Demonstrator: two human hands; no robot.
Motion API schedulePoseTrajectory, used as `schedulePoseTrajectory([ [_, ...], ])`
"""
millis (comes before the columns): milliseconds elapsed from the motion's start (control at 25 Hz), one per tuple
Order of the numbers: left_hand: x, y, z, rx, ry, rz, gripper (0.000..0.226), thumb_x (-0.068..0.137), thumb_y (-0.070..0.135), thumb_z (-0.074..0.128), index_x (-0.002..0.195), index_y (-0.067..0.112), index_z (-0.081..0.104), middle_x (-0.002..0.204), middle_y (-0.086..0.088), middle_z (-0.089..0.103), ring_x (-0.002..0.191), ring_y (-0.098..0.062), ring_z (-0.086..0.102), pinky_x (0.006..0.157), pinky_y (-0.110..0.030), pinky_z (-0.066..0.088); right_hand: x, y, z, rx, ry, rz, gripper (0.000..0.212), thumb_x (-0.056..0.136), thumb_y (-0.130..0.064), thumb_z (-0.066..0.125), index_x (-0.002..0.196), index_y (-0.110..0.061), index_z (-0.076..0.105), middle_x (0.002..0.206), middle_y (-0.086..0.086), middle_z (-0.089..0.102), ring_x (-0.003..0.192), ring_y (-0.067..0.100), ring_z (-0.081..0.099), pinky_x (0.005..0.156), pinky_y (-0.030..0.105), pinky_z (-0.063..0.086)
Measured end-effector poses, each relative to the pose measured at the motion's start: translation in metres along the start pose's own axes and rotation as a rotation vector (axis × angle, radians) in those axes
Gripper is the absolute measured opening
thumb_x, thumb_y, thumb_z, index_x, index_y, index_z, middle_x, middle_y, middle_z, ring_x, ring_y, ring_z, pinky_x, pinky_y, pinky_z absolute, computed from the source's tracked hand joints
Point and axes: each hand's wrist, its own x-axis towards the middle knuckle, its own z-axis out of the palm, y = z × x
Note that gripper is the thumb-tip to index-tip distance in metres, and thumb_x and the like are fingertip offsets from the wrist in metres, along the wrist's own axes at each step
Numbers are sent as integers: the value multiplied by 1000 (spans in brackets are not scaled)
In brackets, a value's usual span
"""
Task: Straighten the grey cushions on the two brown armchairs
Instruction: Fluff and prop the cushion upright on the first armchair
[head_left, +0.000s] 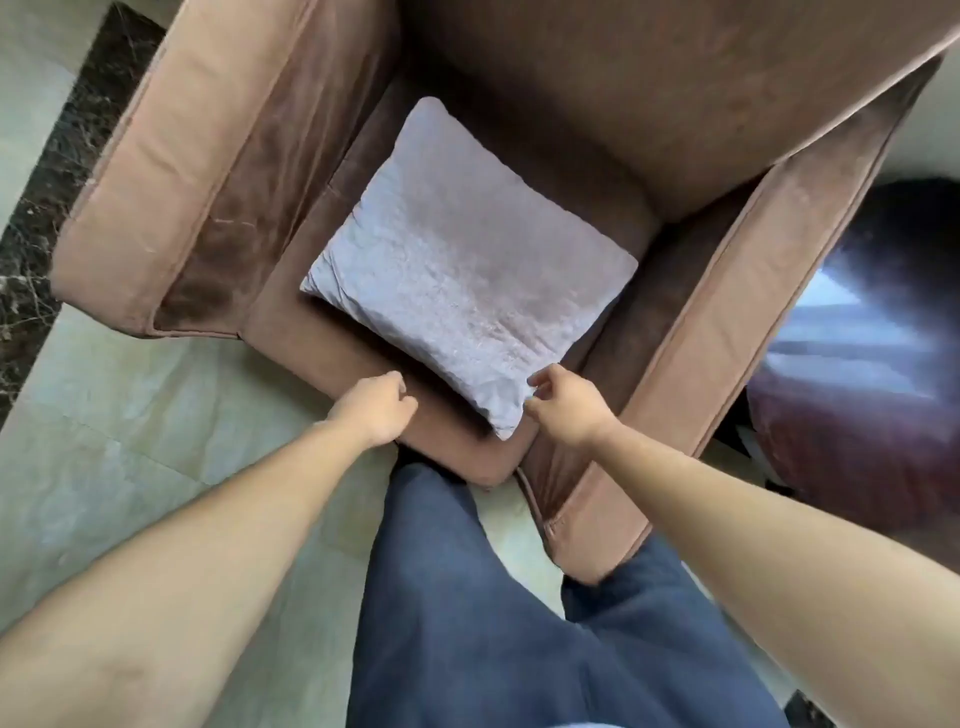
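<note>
Blue trousers nearest. Left hand loosely curled, empty, over seat front edge. Right hand pinching near corner of grey cushion, lying flat and skewed on brown armchair seat. Straightening underway; next: rotate square.

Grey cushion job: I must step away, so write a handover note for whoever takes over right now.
Left hand: loosely curled, holding nothing, above the seat's front edge.
Right hand: fingers at the grey cushion near its front corner; a firm grip cannot be confirmed.
Cushion lies flat on the brown armchair seat, skewed corner-forward.
Done: nothing visible yet.
Left: square this cushion; the second armchair is out of view.
</note>
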Motion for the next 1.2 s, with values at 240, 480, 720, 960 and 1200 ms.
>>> schedulePoseTrajectory([
  [240, 114, 30, -22, -223, 630, 15, 48, 91, 27, 58, 134, 7, 53, 135, -18, 48, 124, -38, 51, 108, -44, 41, 108, 38, -14, 24, -43, 187, 63, 107, -54, 27, 129, -4, 58, 135, 29, 56, 127, 43, 54, 101, 39, 42],
  [480, 184, 41, -76, -360, 791, -185, 97, 83, 73, 45, 154, 10, 31, 159, -15, 33, 150, -34, 28, 124, -48, 19, 170, 65, -21, 733, -10, 367, 96, 82, -83, 49, 154, -21, 36, 148, 0, 53, 129, 29, 56, 99, 52, 52],
  [720, 195, 53, -88, -316, 640, -293, 84, 88, 74, 44, 144, 11, 46, 146, -15, 51, 137, -37, 45, 116, -51, 33, 177, 35, -9, 1299, 90, 294, 78, 71, -69, 78, 130, -20, 63, 117, -2, 78, 106, 19, 75, 96, 45, 58],
  [960, 154, 54, -83, -608, 854, -325, 36, 102, 34, 49, 77, 9, 54, 82, -10, 66, 87, -36, 58, 77, -38, 42, 147, 25, -21, 1309, 195, 270, 45, 90, -48, 74, 127, -22, 66, 120, -2, 76, 107, 17, 73, 99, 41, 56],
  [1200, 127, 70, -126, -1041, 927, -243, 33, 96, 31, 55, 67, 16, 48, 68, 5, 51, 73, -21, 49, 83, -40, 49, 115, 2, -70, 1643, 206, 37, 39, 95, -7, 69, 133, -10, 63, 125, 9, 74, 115, 24, 72, 108, 48, 50],
])
